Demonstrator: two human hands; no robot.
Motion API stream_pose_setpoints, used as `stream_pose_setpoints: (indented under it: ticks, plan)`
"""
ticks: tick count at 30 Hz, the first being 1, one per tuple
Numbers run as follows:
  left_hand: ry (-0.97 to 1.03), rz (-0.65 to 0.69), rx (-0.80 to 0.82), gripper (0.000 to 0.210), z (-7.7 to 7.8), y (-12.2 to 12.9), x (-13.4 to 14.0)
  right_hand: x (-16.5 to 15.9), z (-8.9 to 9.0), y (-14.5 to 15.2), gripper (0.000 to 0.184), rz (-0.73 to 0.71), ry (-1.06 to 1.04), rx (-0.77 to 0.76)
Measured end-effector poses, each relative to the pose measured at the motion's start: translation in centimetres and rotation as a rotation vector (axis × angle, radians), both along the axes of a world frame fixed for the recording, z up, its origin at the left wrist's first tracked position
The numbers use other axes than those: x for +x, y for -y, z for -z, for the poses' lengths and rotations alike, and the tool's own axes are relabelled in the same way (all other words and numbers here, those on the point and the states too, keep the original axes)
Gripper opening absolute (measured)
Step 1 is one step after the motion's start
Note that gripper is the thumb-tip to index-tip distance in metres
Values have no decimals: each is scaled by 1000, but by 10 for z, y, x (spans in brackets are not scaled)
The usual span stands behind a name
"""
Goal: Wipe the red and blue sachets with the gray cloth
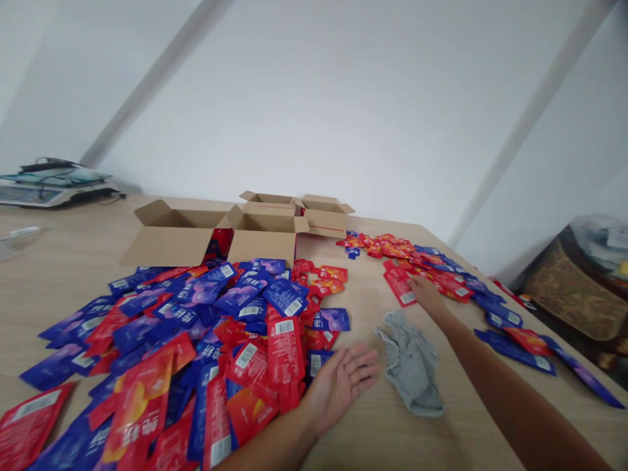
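Note:
My left hand (342,384) lies palm up with its fingers loosely spread, and nothing is in it. It rests beside a big heap of red and blue pouches, close to a red pouch (285,353) showing its barcode side. Farther out, my right hand (426,294) grips the edge of a red pouch (400,282); its fingertips are partly hidden. A crumpled grey cloth glove (412,363) sits on the table between my two forearms.
Open cardboard boxes (262,237) stand behind the heap. More red pouches (390,246) and blue pouches (517,350) lie along the right side of the table. A scale (53,190) is at the far left. A brown patterned chair (576,288) stands beyond the right edge.

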State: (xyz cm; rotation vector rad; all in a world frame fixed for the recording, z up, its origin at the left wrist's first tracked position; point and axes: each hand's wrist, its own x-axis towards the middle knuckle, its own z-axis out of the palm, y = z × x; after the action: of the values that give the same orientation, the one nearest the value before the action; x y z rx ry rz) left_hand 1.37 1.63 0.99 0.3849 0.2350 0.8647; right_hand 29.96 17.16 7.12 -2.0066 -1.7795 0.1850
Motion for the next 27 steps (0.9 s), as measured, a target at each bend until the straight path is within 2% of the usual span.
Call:
stream_pose_setpoints:
  ticks: [3, 5, 10, 13, 15, 17, 20, 23, 25, 27]
  plan:
    - [51, -65, -62, 43, 0, -3, -2, -32, -1, 36, 44, -306, -365, -153]
    - [68, -74, -78, 47, -2, -4, -3, -44, 6, 61, 47, -400, -419, -163]
    - [68, -61, -89, 48, -7, -2, -4, -46, 53, 116, 49, -210, 155, -59]
    - [65, -60, -105, 49, -8, -2, -4, -43, 75, 135, 43, -245, 189, 45]
    - [50, -55, -112, 50, -8, -2, -4, -47, 74, 140, 37, -282, 71, 144]
    - [33, -45, -111, 50, -8, -2, -4, -61, 63, 144, 35, -287, -102, 219]
    - [20, -62, -111, 46, -8, -1, -3, -103, 45, 157, 36, -371, -256, 287]
    - [8, -70, -166, 44, -8, 0, -3, -152, 42, 173, 47, -557, -87, 269]
    - [0, -35, -203, 46, -7, 0, -3, -173, 47, 175, 54, -552, 48, 262]
    - [-1, -25, -196, 44, -6, 1, -2, -180, 54, 167, 55, -472, 78, 276]
